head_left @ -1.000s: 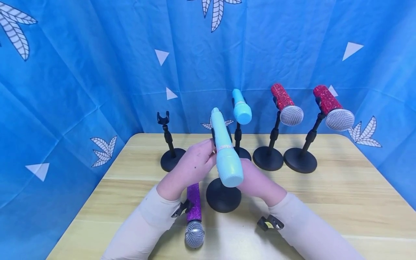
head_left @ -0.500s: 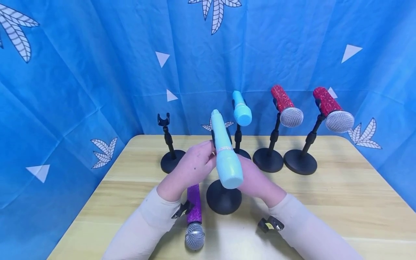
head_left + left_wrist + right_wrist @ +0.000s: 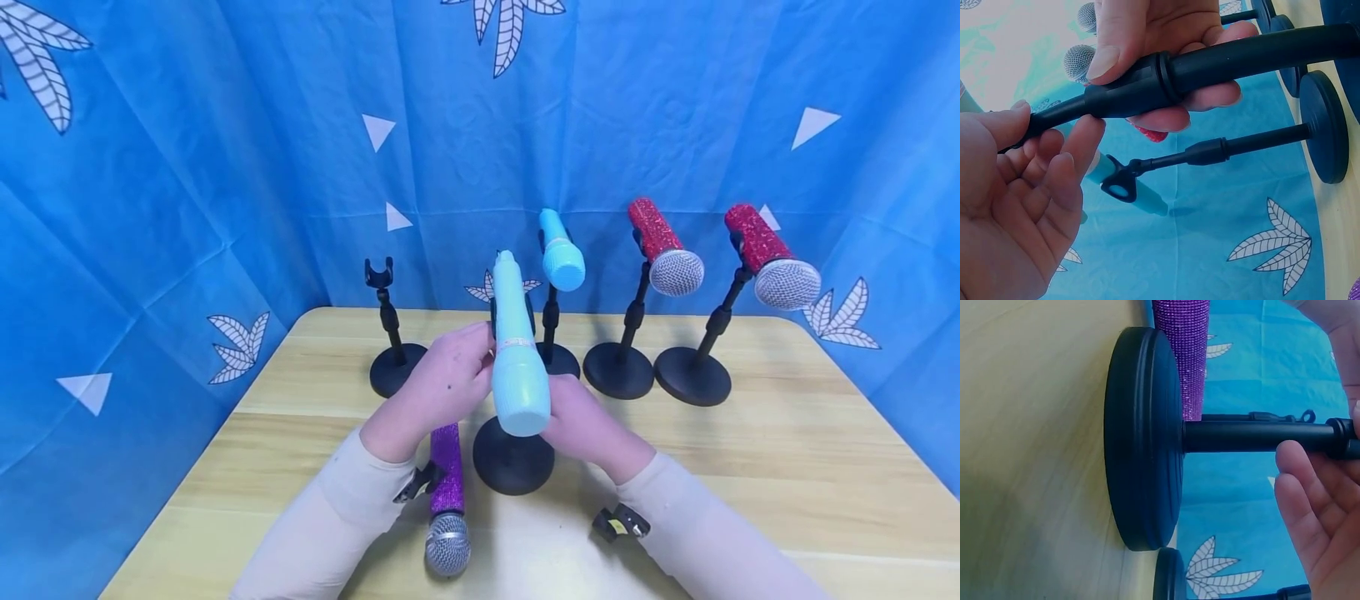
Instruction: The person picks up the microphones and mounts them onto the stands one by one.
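A light blue microphone point(image 3: 517, 358) rests in the clip of a black desk stand, whose round base point(image 3: 513, 458) is on the table. My left hand point(image 3: 450, 371) pinches the stand's thin upper rod point(image 3: 1060, 114) just below the clip. Lower down, my right hand point(image 3: 585, 425) grips the collar point(image 3: 1132, 84) of the pole between thumb and fingers. The microphone hides part of both hands in the head view. Beside the base lies a purple glittery microphone point(image 3: 447, 475) with a silver mesh head, partly under my left wrist.
A black stand point(image 3: 390, 325) with a bare clip is at the back left. Further right, stands hold another light blue microphone point(image 3: 561, 254) and two red glittery microphones point(image 3: 663, 242). A blue curtain point(image 3: 465, 150) hangs behind the wooden table point(image 3: 787, 467).
The held light blue microphone has turned slightly, its head swinging left and its tail right. My right hand sits a little lower. Both hands stay on the stand.
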The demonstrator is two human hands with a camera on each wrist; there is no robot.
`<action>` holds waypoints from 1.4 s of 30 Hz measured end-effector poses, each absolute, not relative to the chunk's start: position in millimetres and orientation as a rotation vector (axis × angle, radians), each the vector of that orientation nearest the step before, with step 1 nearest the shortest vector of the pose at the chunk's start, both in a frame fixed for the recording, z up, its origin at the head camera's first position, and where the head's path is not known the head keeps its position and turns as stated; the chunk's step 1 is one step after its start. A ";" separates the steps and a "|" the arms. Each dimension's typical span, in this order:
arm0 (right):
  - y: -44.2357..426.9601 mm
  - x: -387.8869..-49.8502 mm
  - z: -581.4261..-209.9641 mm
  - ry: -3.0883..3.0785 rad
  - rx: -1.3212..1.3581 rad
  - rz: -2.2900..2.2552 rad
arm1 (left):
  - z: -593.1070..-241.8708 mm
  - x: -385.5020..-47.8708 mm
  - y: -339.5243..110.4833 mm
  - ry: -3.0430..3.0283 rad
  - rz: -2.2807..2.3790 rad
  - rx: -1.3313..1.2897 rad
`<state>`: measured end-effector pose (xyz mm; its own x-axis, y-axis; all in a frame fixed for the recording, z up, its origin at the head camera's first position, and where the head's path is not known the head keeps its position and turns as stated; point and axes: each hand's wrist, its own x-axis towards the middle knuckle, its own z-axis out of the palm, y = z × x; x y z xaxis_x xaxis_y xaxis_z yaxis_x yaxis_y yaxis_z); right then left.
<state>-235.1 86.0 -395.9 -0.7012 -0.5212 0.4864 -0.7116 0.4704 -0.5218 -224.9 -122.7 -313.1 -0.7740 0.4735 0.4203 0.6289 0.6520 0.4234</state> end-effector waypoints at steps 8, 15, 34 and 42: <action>84.0 -237.8 -395.2 -2.432 1.046 1.036 | -310.2 -225.2 -123.3 -2.566 -0.773 -0.905; 78.8 -235.8 -396.3 -2.413 1.000 1.059 | -307.8 -224.5 -123.5 -2.532 -0.752 -0.924; 84.3 -232.8 -382.4 -2.611 0.983 1.107 | -301.4 -217.6 -124.5 -2.682 -0.763 -0.789; 105.1 -227.3 -376.1 -2.760 1.063 0.976 | -312.2 -209.8 -146.7 -2.774 -0.720 -0.802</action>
<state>-227.3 105.1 -376.1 -0.7667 -0.5962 0.2381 -0.6133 0.5707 -0.5460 -209.8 -146.7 -312.2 -0.8419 0.4594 0.2832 0.5391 0.7394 0.4033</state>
